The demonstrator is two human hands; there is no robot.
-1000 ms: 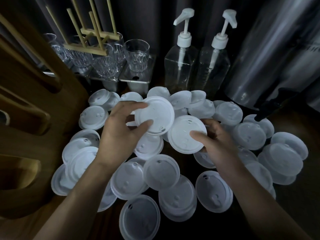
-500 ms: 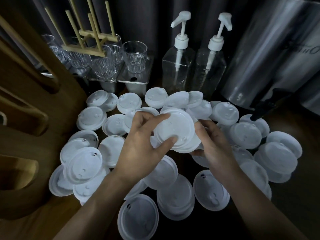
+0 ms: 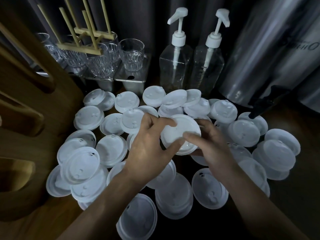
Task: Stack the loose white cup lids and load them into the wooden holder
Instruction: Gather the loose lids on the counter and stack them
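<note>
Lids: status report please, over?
Gripping: left hand, right hand on held lids. Around them, loose lids. At left, wooden holder; way looks open.

Plain round white plastic lids (image 3: 110, 150) all around the left hand (image 3: 149, 153) and right hand (image 3: 213, 149). Behind them: clear ribbed glass tumblers (image 3: 132, 54), clear plastic bottles (image 3: 174, 66) with white pumps, pale wooden dowel rack (image 3: 79, 47). Silver metal urn (image 3: 268, 49) further right, tap (image 3: 263, 105) probably black.

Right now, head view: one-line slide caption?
Left hand and right hand grip stacked white lids above loose lids scattered on a dark counter, pump bottles behind.
</note>
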